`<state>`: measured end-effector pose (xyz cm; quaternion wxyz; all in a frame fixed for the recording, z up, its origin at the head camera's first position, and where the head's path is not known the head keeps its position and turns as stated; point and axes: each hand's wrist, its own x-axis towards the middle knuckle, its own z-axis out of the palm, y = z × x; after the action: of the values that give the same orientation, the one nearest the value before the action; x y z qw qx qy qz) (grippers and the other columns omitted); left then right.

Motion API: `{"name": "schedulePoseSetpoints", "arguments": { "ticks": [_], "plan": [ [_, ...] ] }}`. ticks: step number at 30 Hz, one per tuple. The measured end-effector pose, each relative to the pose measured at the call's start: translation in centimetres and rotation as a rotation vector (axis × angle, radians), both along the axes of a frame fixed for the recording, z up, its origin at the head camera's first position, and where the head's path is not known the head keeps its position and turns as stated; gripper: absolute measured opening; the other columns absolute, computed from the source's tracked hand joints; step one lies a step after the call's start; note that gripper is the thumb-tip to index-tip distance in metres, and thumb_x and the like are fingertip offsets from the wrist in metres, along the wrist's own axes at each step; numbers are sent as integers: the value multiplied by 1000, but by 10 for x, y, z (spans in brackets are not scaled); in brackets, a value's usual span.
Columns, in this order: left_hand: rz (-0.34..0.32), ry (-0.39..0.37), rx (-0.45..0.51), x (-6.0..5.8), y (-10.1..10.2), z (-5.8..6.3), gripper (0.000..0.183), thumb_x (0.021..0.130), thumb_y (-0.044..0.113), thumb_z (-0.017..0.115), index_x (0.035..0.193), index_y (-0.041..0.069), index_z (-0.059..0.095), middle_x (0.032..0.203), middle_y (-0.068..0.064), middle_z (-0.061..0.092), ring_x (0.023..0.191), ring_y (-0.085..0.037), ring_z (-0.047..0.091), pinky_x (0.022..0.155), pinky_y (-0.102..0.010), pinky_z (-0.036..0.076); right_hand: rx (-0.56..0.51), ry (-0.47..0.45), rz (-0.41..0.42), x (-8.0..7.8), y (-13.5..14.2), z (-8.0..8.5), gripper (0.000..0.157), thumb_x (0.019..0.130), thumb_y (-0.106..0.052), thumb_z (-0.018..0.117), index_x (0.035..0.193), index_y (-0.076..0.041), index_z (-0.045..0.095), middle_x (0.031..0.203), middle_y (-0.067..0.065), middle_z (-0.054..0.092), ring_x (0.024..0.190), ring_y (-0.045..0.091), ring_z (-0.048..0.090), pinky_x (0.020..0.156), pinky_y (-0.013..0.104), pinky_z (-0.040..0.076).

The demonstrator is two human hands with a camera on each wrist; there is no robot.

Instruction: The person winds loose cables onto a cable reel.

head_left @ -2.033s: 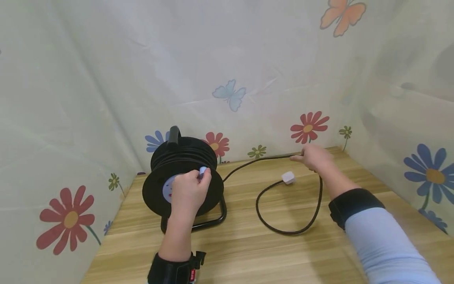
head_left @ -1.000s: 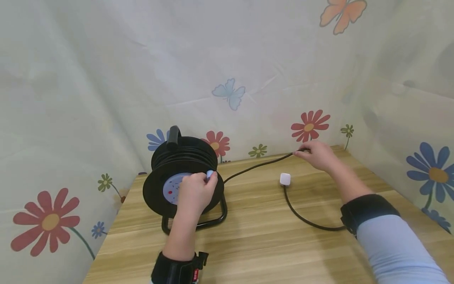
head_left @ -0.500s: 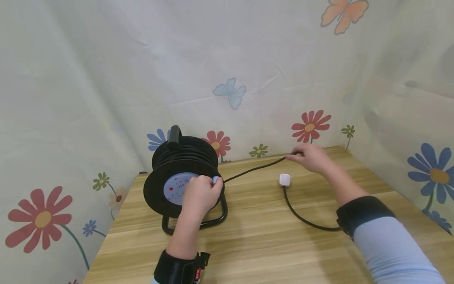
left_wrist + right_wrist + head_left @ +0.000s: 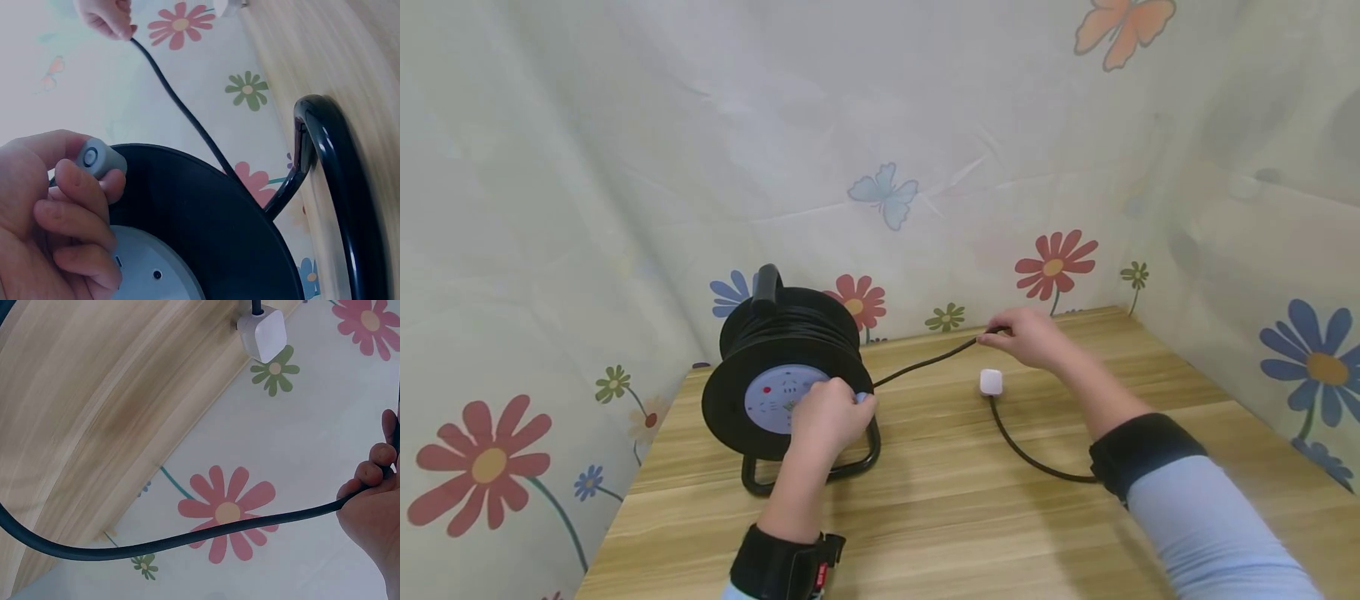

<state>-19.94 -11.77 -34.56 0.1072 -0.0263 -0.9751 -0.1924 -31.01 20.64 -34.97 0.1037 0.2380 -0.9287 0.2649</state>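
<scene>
A black cable reel (image 4: 722,412) with a light-blue socket panel (image 4: 767,392) stands on the left of the table. My left hand (image 4: 829,417) grips the small blue-grey crank knob (image 4: 103,159) at the reel's lower right edge, thumb and fingers curled round it. Right of the reel, my right hand (image 4: 1026,337) holds the black cable (image 4: 925,361), which runs between the hand and the reel. In the right wrist view the cable leaves the curled fingers (image 4: 369,473) and sags in a long bend. Its white plug (image 4: 991,382) is on the table below the right hand.
The reel rests on a black tubular frame (image 4: 857,467) and has a carry handle (image 4: 766,290) on top. The wooden table (image 4: 940,517) backs onto a flower-print curtain (image 4: 955,250), which also closes off both sides.
My left hand has carried the knob down and right round the reel, and the socket panel has turned. My right hand has moved left toward the reel with the cable; the plug has shifted slightly left.
</scene>
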Motion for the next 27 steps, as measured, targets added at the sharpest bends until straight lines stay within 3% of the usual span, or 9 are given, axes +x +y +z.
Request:
{"name": "schedulePoseSetpoints", "arguments": {
  "ticks": [7,13,27],
  "plan": [
    [50,-93,-77,-1,1,-4,43,90,41,62,59,13,52,58,-3,49,55,-23,53,49,-38,39,5,-28,15,2,-15,1,22,99,-27,69,105,-7,76,99,7,71,85,23,60,77,44,50],
    [58,-161,-88,-2,0,-9,35,92,40,64,69,14,62,68,-5,57,62,-24,56,53,-39,42,18,-11,36,3,-25,1,21,99,-28,69,104,-8,76,95,4,70,80,20,58,74,42,48],
    [50,-196,-142,-5,-10,-23,28,90,38,66,81,11,67,74,-5,59,67,-25,57,57,-42,45,17,-22,93,4,-44,-2,16,99,-26,68,99,-11,76,91,0,70,80,18,62,74,41,51]
  ]
}}
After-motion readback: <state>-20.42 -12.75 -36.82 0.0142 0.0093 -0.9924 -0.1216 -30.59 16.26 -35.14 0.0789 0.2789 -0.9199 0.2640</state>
